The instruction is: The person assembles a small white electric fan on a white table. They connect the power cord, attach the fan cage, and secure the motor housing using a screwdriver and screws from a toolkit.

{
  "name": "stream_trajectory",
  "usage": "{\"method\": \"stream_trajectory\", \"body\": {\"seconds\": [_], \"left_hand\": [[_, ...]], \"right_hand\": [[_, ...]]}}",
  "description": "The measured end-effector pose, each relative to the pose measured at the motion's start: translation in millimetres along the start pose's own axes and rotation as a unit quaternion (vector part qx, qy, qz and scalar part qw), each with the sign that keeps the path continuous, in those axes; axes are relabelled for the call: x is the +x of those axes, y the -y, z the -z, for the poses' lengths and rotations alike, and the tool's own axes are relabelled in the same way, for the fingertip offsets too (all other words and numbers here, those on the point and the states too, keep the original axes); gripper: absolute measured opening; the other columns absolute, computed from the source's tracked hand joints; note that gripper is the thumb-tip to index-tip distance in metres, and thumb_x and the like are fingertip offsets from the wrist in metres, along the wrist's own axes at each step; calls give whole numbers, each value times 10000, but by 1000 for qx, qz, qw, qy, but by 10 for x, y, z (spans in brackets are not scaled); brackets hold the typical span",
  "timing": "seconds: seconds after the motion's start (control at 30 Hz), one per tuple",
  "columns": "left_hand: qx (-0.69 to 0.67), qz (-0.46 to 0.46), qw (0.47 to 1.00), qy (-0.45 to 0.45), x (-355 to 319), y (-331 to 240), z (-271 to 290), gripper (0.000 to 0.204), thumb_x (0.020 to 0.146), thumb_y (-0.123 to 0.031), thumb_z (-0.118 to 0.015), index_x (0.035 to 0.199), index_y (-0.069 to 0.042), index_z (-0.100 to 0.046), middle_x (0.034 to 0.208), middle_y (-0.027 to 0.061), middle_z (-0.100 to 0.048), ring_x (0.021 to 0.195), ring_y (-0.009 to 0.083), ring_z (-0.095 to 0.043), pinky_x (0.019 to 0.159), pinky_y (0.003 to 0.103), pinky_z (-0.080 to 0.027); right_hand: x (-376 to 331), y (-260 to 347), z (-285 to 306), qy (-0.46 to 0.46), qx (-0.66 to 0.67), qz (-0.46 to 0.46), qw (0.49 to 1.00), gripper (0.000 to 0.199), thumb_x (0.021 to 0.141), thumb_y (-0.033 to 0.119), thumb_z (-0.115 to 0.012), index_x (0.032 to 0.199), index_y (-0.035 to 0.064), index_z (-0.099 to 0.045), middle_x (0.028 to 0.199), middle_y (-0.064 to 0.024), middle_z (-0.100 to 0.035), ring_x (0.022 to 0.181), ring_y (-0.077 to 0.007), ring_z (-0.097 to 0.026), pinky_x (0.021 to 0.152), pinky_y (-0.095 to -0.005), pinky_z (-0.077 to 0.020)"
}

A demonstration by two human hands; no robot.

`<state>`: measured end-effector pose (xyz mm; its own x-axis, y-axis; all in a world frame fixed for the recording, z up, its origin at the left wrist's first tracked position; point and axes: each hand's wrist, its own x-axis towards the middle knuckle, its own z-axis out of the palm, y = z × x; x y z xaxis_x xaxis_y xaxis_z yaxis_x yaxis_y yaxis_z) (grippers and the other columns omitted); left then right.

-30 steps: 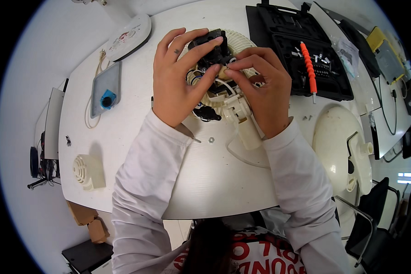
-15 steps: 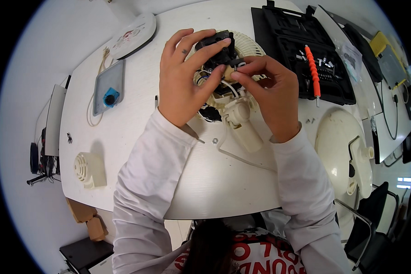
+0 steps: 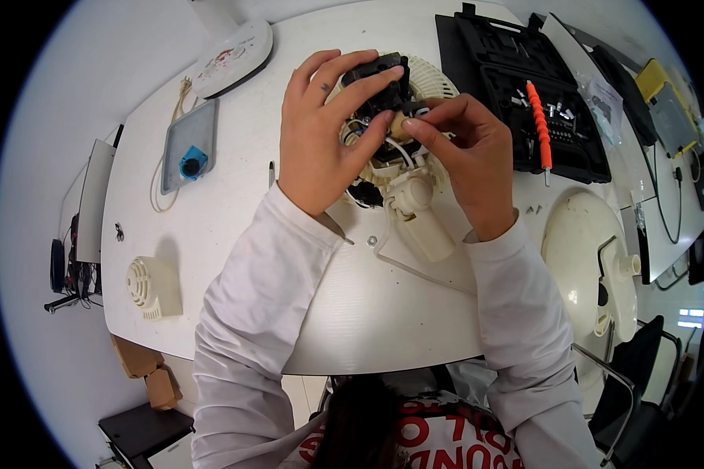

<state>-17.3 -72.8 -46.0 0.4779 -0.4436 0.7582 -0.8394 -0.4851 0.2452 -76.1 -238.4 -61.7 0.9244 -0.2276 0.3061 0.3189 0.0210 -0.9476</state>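
Observation:
A partly dismantled cream fan lies on the white table, its slatted grille [image 3: 429, 76] under a black motor part [image 3: 389, 98]. My left hand [image 3: 317, 148] grips the black part, with fingers over its top and the thumb near a tan piece [image 3: 400, 127]. At the right of that piece, my right hand [image 3: 477, 160] has thumb and index finger pinched together. What lies between those fingertips is too small and covered to make out. White wires and the cream fan neck [image 3: 422, 223] show below my hands.
A black toolbox [image 3: 524, 102] with an orange flexible shaft [image 3: 539, 125] lies back right. Cream curved housing [image 3: 575, 234] is at the right. Leftward are a grey tray [image 3: 184, 137] holding a blue part, and a cream vented cover [image 3: 155, 289]. A nut [image 3: 372, 241] and a cable lie nearby.
The whole view has shifted slightly. My right fingertips have moved a little on the tan piece; my left hand keeps its hold on the black motor part.

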Motion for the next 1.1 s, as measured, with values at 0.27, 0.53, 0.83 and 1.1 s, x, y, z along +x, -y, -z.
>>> {"method": "stream_trajectory", "body": {"seconds": [0.27,0.53,0.83,1.1], "left_hand": [[-1,-4,1000,-1,1,12,-5,442,741,-65,-677,1175,-151,-670,1263,63,-574,1196,319,-456,1026,419,-373],[5,-9,1000,-9,-5,19,-8,440,732,-73,-681,1163,-163,-675,1257,53,-579,1196,322,-455,1019,420,-378],[23,2,999,-22,-30,10,-24,453,708,-71,-711,1144,-189,-681,1244,12,-594,1170,334,-467,991,433,-402],[9,24,999,-37,-76,-5,-21,477,692,-52,-718,1142,-206,-682,1241,-3,-592,1168,332,-471,987,431,-408]], "right_hand": [[6,24,-56,-43,45,18,998,176,773,99,-766,906,26,-677,915,-51,-676,739,-77,-618,582,-189,-440],[22,-10,16,3,-3,28,1000,243,764,87,-765,996,50,-706,897,-8,-695,706,-72,-607,571,-189,-411],[83,80,104,50,-74,20,996,211,771,48,-754,970,26,-689,868,-8,-689,698,-72,-606,577,-187,-404],[162,100,137,82,-96,22,992,186,791,17,-734,961,13,-658,829,-11,-673,694,-84,-610,612,-201,-430]]}}
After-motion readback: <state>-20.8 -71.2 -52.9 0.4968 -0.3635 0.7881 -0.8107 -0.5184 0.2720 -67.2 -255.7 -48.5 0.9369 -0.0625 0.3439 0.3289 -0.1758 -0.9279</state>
